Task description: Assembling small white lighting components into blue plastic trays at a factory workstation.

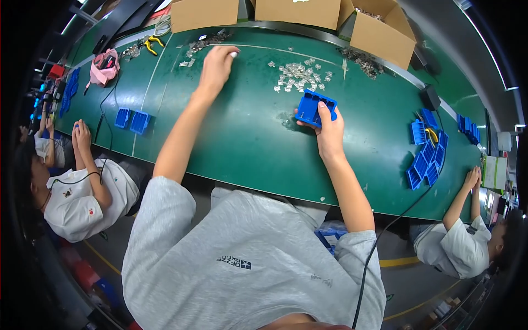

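Gray shirt [247, 264] is filling the bottom; right hand [329, 129] is gripping a blue tray [315, 107], left hand [217, 66] is reaching far, fingers curled, toward small clear parts [206, 43].

Three brown cardboard boxes [204, 13] stood along the green table's far edge; a white-and-green carton [495, 172] sat far right.

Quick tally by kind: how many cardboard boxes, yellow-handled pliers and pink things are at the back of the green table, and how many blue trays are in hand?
Cardboard boxes: 3
Yellow-handled pliers: 1
Pink things: 1
Blue tray held in the right hand: 1
Total: 6
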Demonstrator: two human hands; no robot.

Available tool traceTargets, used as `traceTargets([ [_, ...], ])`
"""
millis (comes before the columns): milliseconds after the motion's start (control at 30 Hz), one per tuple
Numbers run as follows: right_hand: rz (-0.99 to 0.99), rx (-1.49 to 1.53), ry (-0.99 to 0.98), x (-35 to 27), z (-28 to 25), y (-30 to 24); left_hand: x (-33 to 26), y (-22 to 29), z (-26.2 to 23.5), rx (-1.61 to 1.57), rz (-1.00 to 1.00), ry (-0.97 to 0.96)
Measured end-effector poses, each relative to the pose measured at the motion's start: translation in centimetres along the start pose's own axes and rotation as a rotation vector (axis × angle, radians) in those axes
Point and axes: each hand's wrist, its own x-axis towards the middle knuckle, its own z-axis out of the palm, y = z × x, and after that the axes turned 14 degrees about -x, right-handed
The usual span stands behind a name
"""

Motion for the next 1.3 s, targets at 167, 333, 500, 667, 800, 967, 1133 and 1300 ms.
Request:
traceTargets([
  [167, 0.033, 0.118, -0.116, -0.1, -0.4, -0.9, -2.5, 10.8, 2.7, -0.38, 0.013, -0.188],
  [333, 0.016, 0.215, -0.066, 0.1, -0.3, -0.5, -4.3, 14.6, 6.1, -0.407, 0.181, -0.207],
  [500, 0.035, 0.246, -0.053, 0.0, -0.3, -0.4, -5.5, 15.2, 6.9, -0.466, 0.126, -0.164],
  [667, 0.062, 0.154, -0.009, 0.5, -0.8, -0.4, -5.4, 13.7, 6.7, -0.579, -0.106, -0.095],
  [800, -0.007, 0.128, 0.106, 1.2, -2.2, -1.4, -4.7, 12.5, 4.8, -0.452, -0.247, -0.074],
  [967, -0.013, 0.102, 0.163, 1.4, -2.6, -1.6, -6.1, 11.8, 5.9, -0.352, -0.158, -0.255],
  [1133, 0.036, 0.111, 0.157, 1.5, -2.9, -0.8, -6.9, 13.1, 6.5, -0.181, -0.022, -0.355],
  [1300, 0.071, 0.122, 0.111, 1.3, -2.6, -0.5, -6.8, 13.4, 7.4, -0.057, -0.003, -0.417],
])
